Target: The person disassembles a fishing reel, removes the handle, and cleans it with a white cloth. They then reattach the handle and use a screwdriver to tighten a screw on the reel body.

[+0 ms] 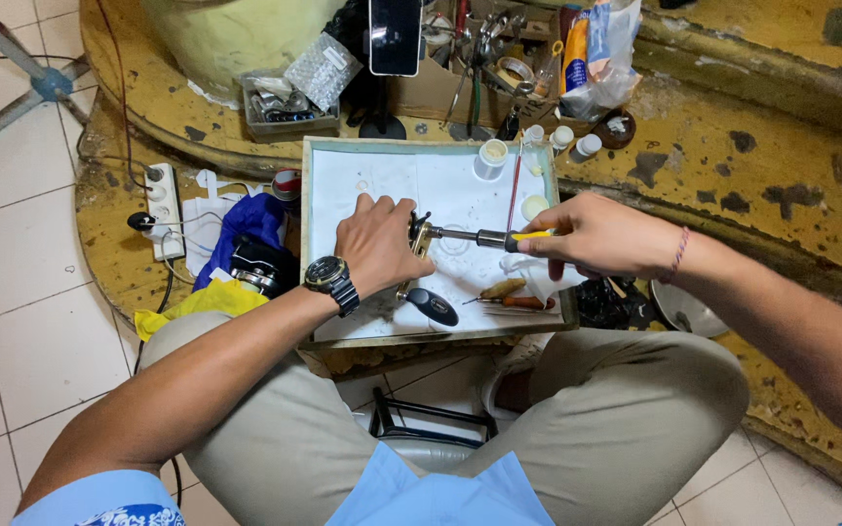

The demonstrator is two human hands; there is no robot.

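I see the left hand (374,244) pressed down on a small brass part (420,237) at the middle of the white tray (382,180) on the surface. The right hand (596,236) grips a yellow-handled screwdriver (484,237), tip touching the part. A black key fob (433,306) lies just below.

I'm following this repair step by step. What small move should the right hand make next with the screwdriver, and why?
Probably keep turning in place. The right hand grips the screwdriver level, its tip at the small brass part that the left hand steadies on the white tray. Whether the tip is seated is too small to tell.
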